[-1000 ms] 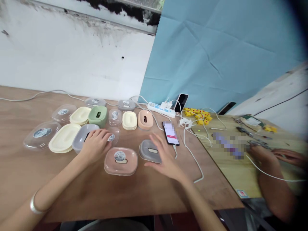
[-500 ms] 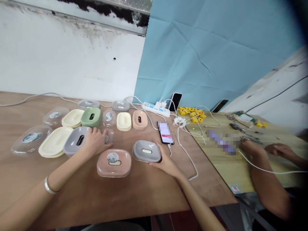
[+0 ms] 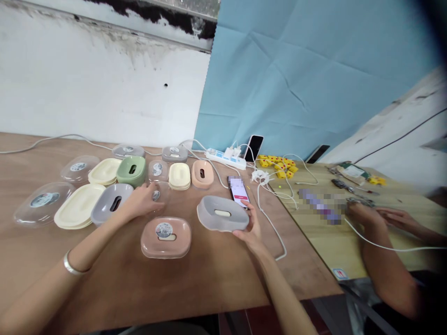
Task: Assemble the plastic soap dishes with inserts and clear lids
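My right hand (image 3: 249,229) grips the right end of a grey soap box (image 3: 222,213) and holds it lifted and tilted above the wooden table (image 3: 195,279). My left hand (image 3: 141,199) lies over a small clear lid (image 3: 158,192), fingers curled on it, beside an upside-down grey dish (image 3: 111,204). A pink box under a clear lid (image 3: 166,237) sits between my two hands. A phone (image 3: 239,190) lies just behind the lifted box.
Cream trays (image 3: 77,205), a green dish (image 3: 132,169), a peach dish (image 3: 202,173) and clear lids (image 3: 42,201) fill the left. A power strip (image 3: 225,158) with white cables (image 3: 275,232) lies behind. Another person's hands (image 3: 366,214) work at the right table.
My right hand closed on the grey box and raised it off the table, tilting it. My left hand shifted slightly onto the small clear lid.
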`<state>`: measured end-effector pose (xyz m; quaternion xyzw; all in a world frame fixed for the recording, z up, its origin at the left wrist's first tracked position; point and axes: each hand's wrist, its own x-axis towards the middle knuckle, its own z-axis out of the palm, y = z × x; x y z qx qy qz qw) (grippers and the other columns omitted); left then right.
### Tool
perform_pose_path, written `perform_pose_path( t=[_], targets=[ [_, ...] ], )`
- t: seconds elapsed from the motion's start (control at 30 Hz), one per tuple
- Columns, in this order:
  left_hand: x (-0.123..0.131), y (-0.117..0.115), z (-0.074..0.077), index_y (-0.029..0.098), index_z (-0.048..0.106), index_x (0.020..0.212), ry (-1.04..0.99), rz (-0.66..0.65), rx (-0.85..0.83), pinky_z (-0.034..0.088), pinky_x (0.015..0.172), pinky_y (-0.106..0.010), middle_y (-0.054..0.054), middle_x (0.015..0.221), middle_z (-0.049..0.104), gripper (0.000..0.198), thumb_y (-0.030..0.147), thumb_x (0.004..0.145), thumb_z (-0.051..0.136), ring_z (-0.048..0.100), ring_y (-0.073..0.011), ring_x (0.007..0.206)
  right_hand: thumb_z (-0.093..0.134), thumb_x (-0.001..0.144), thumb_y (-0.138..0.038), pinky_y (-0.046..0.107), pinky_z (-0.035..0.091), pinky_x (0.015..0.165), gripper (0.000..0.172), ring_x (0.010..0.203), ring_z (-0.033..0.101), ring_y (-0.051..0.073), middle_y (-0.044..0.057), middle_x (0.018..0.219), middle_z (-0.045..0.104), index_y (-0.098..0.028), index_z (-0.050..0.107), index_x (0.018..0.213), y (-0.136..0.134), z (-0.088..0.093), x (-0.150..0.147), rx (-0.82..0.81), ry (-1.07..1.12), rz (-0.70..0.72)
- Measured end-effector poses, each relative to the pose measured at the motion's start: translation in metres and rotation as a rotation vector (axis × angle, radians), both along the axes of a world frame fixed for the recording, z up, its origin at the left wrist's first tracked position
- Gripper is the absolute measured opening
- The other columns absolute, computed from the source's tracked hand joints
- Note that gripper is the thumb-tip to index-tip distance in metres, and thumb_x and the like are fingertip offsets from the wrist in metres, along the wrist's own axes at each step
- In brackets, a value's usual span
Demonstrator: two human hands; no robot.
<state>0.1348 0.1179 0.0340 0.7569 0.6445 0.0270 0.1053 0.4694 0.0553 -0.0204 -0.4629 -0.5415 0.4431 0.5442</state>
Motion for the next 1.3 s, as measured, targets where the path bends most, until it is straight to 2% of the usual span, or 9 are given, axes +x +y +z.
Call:
perform_pose_path(
  t=[0.1, 0.2, 0.3, 0.4, 0.5, 0.63, 0.87, 1.1, 1.3],
  targets=[
    [-0.011, -0.016, 0.029, 0.015, 0.041, 0.132, -0.197, 0.04, 0.039, 0.048, 0.083, -0.036, -0.015, 0.12, 0.058, 0.071, 0.06, 0.078, 0.05, 0.059, -0.0293, 0.104, 0.082, 0.042, -0.063, 0.038, 0.051, 0.079, 0.093, 0.092, 0.062, 0.028, 0.007, 0.105, 0.061, -0.029, 0.042, 0.118, -0.019, 0.007, -0.024, 0.024, 0.117, 0.049],
    [-0.022, -0.046, 0.052, 0.023, 0.04, 0.135, -0.611, 0.12, 0.073, 0.048, 0.088, -0.04, -0.011, 0.131, 0.053, 0.072, 0.063, 0.077, 0.054, 0.054, -0.0304, 0.113, 0.082, 0.039, -0.066, 0.041, 0.049, 0.084, 0.094, 0.101, 0.061, 0.031, 0.01, 0.114, 0.061, -0.029, 0.046, 0.118, -0.037, 0.006, -0.063, -0.037, 0.308, 0.233],
    [-0.029, -0.083, 0.05, 0.025, 0.039, 0.136, -0.917, 0.149, -0.027, 0.046, 0.095, -0.042, -0.009, 0.135, 0.051, 0.063, 0.056, 0.083, 0.053, 0.049, -0.0292, 0.121, 0.087, 0.038, -0.058, 0.04, 0.05, 0.084, 0.092, 0.099, 0.062, 0.029, 0.007, 0.111, 0.063, -0.031, 0.048, 0.117, -0.05, 0.0, -0.1, -0.077, 0.498, 0.381],
    [-0.03, -0.119, 0.031, 0.027, 0.039, 0.137, -1.14, 0.157, -0.104, 0.049, 0.094, -0.038, -0.008, 0.144, 0.043, 0.058, 0.05, 0.086, 0.054, 0.045, -0.0296, 0.127, 0.09, 0.037, -0.048, 0.04, 0.049, 0.085, 0.087, 0.101, 0.062, 0.028, 0.005, 0.11, 0.063, -0.03, 0.05, 0.112, -0.058, 0.0, -0.124, -0.178, 0.563, 0.43],
    [-0.026, -0.15, 0.015, 0.035, 0.041, 0.136, -1.148, 0.113, -0.132, 0.047, 0.099, -0.037, -0.002, 0.149, 0.038, 0.054, 0.047, 0.086, 0.055, 0.04, -0.0297, 0.131, 0.089, 0.04, -0.046, 0.044, 0.049, 0.087, 0.082, 0.105, 0.061, 0.03, 0.006, 0.113, 0.063, -0.03, 0.048, 0.109, -0.063, 0.011, -0.135, -0.225, 0.576, 0.459],
    [-0.015, -0.17, 0.017, 0.039, 0.04, 0.138, -1.057, -0.038, -0.131, 0.036, 0.108, -0.047, -0.001, 0.149, 0.038, 0.06, 0.048, 0.082, 0.059, 0.037, -0.0322, 0.134, 0.085, 0.051, -0.046, 0.048, 0.045, 0.095, 0.072, 0.116, 0.056, 0.031, 0.007, 0.125, 0.058, -0.03, 0.047, 0.111, -0.068, 0.025, -0.142, -0.139, 0.59, 0.504],
    [-0.009, -0.166, 0.025, 0.039, 0.04, 0.138, -1.012, -0.187, -0.076, 0.035, 0.108, -0.047, -0.002, 0.15, 0.033, 0.058, 0.042, 0.084, 0.059, 0.032, -0.0306, 0.137, 0.088, 0.05, -0.035, 0.048, 0.04, 0.101, 0.083, 0.119, 0.053, 0.029, 0.007, 0.129, 0.054, -0.03, 0.044, 0.121, -0.073, 0.031, -0.145, -0.119, 0.603, 0.449],
    [-0.013, -0.163, 0.026, 0.04, 0.036, 0.141, -0.947, -0.27, -0.075, 0.037, 0.107, -0.048, -0.003, 0.149, 0.032, 0.06, 0.043, 0.084, 0.057, 0.033, -0.0326, 0.136, 0.081, 0.06, -0.043, 0.057, 0.032, 0.106, 0.072, 0.129, 0.044, 0.035, 0.011, 0.137, 0.049, -0.029, 0.045, 0.121, -0.07, 0.056, -0.154, 0.016, 0.555, 0.565],
    [-0.017, -0.158, 0.025, 0.04, 0.026, 0.144, -0.828, -0.338, -0.053, 0.035, 0.108, -0.053, -0.004, 0.152, 0.024, 0.062, 0.043, 0.087, 0.051, 0.028, -0.0346, 0.137, 0.079, 0.06, -0.049, 0.057, 0.032, 0.107, 0.075, 0.129, 0.044, 0.035, 0.01, 0.137, 0.049, -0.031, 0.043, 0.123, -0.068, 0.055, -0.155, 0.03, 0.523, 0.547]
  ],
)
